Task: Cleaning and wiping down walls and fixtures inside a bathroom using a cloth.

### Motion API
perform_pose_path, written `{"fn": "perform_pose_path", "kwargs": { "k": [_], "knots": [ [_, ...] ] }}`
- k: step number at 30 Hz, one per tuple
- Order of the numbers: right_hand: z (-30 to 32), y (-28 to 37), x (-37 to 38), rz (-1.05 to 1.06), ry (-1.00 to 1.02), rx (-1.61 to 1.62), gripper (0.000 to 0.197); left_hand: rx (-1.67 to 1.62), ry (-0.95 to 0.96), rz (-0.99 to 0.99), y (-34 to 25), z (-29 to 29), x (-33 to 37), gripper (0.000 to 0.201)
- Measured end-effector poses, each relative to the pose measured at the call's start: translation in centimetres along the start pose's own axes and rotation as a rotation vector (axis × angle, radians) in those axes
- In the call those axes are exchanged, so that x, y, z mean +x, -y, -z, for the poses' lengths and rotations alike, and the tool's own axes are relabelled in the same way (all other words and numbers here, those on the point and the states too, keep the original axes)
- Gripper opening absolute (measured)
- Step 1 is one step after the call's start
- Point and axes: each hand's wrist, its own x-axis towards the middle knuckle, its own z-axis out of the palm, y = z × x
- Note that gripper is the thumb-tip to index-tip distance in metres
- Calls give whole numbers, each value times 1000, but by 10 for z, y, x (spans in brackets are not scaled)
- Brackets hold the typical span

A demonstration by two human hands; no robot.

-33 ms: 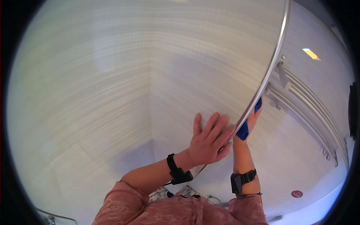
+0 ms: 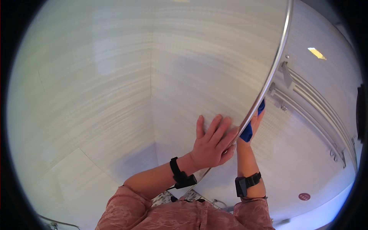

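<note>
A shower panel that looks like clear glass (image 2: 207, 84) has a shiny metal edge strip (image 2: 275, 69) running down its right side. My left hand (image 2: 214, 142) lies on the panel's left face with its fingers spread; its thumb side is at the strip. On the other side of the strip, my right hand (image 2: 258, 123) holds a blue cloth (image 2: 246, 133) against the panel. Part of the cloth and most of those fingers are hidden behind the strip. A black strap with a small box (image 2: 241, 186) sits on each forearm.
Pale streaked wall tiles (image 2: 96, 76) meet in a corner at left. To the right, a metal towel rack (image 2: 318, 103) with hooks juts from the wall, and a round dark red sticker (image 2: 304, 196) is lower down. Patterned floor (image 2: 163, 198) shows below my arms.
The metal strip and right wall sit slightly further left in view. A little less of the blue cloth shows beside the strip. My left hand keeps almost the same place.
</note>
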Motion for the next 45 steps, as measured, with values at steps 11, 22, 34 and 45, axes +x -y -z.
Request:
{"fn": "perform_pose_path", "kwargs": {
  "k": [11,22,34,45],
  "knots": [
    [-5,27,-58,80,119,-25,64,31,22,-29,6,-1,-10,57],
    [9,-31,-104,-251,-93,69,54,8,62,-90,12,-2,-13,61],
    [12,-13,-32,-64,-18,-24,53,81,111,-149,17,-2,-19,66],
    [1,23,-70,146,64,-147,56,79,125,-107,16,2,-24,67]
  ]
}}
